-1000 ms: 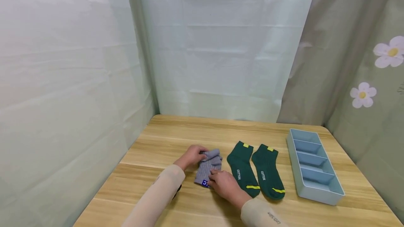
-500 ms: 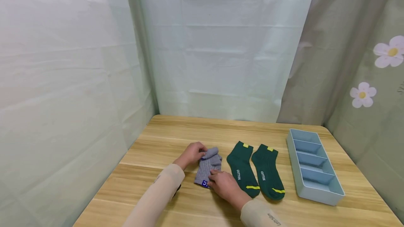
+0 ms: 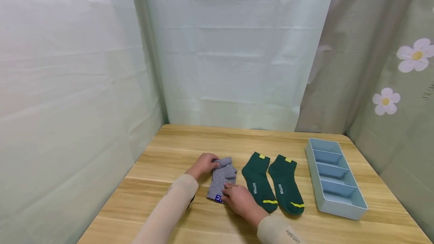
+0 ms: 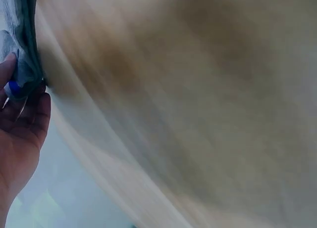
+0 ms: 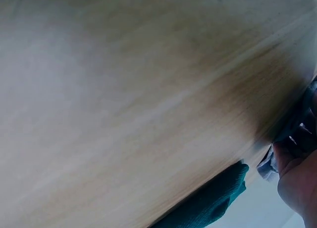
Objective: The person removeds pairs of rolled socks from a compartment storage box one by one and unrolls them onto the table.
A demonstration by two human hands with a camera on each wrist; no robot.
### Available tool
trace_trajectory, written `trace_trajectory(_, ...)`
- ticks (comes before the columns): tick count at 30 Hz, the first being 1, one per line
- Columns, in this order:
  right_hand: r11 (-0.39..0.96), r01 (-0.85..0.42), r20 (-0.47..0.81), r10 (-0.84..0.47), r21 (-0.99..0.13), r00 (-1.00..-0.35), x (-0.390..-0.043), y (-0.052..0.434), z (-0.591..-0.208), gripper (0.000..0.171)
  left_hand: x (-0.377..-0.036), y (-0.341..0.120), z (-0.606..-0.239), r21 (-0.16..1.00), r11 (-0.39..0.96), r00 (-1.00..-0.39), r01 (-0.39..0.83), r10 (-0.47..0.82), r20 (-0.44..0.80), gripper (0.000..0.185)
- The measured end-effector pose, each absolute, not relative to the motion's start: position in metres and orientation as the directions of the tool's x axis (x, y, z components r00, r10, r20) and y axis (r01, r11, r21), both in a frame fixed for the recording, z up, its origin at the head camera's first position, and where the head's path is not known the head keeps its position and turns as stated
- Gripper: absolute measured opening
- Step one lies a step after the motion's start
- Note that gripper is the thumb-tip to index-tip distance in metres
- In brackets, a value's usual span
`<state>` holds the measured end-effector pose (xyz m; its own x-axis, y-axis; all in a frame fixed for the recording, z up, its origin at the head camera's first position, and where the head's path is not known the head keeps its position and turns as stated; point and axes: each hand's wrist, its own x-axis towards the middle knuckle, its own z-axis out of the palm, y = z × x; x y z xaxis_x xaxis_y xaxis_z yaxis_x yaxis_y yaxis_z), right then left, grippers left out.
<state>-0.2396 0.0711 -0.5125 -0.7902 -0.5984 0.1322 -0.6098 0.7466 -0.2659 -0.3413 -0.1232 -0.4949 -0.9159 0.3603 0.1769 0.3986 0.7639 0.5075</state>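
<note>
A grey ribbed sock [image 3: 220, 183] lies bunched on the table in the head view, its far end folded over. On its near edge shows a blue label [image 3: 218, 198] with white marks, partly covered by fingers. My left hand [image 3: 205, 163] pinches the far left corner; in the left wrist view, the thumb lies on top of the cloth [image 4: 22, 45] and fingers lie beneath. At the near right edge, my right hand [image 3: 240, 199] holds the sock near the label between thumb and fingers. The right wrist view catches this hand [image 5: 299, 183] only at its edge, in shadow.
Two green socks [image 3: 258, 183] with yellow marks and "COTTON" lettering lie flat side by side, right of the grey one. Beyond them stands a pale blue divided box [image 3: 313, 178]. The wooden table [image 3: 176, 144] is bordered by hanging cloth [image 3: 230, 67].
My left hand has shifted slightly left and the folded far end of the grey sock has moved with it. My right hand has stayed at the label end. The view has turned slightly right.
</note>
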Motion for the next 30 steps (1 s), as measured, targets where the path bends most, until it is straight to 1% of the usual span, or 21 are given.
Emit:
trace_trajectory(3,0.746,-0.61,0.126,-0.6,-0.269,-0.79,-0.24,0.071,-0.513,0.029,-0.345,-0.123,-0.493,0.517,0.778,-0.933,0.358,0.318,0.167,0.017)
trace_trajectory(6,0.745,-0.613,0.125,-0.604,-0.264,-0.787,-0.24,0.07,-0.514,0.029,-0.35,-0.124,-0.494,0.508,0.79,-0.939,0.343,0.285,0.192,0.015)
trace_trajectory(9,0.747,-0.611,0.124,-0.602,-0.262,-0.789,-0.24,0.07,-0.515,0.03,-0.352,-0.124,-0.495,0.473,0.801,-0.929,0.367,0.286,0.237,0.01)
trace_trajectory(12,0.749,-0.61,0.128,-0.6,-0.257,-0.79,-0.239,0.069,-0.515,0.03,-0.352,-0.123,-0.495,0.421,0.815,-0.915,0.398,0.317,0.252,0.006)
trace_trajectory(15,0.751,-0.611,0.132,-0.598,-0.251,-0.79,-0.239,0.07,-0.515,0.031,-0.351,-0.122,-0.496,0.397,0.826,-0.915,0.401,0.337,0.222,0.015)
trace_trajectory(19,0.751,-0.615,0.139,-0.6,-0.24,-0.788,-0.239,0.071,-0.515,0.03,-0.352,-0.121,-0.497,0.396,0.826,-0.916,0.4,0.357,0.182,0.026)
trace_trajectory(24,0.75,-0.615,0.133,-0.602,-0.245,-0.787,-0.24,0.071,-0.515,0.03,-0.356,-0.123,-0.497,0.401,0.82,-0.912,0.409,0.349,0.216,0.019)
trace_trajectory(30,0.749,-0.615,0.125,-0.605,-0.247,-0.787,-0.24,0.069,-0.513,0.03,-0.365,-0.126,-0.494,0.413,0.831,-0.926,0.373,0.303,0.227,0.015)
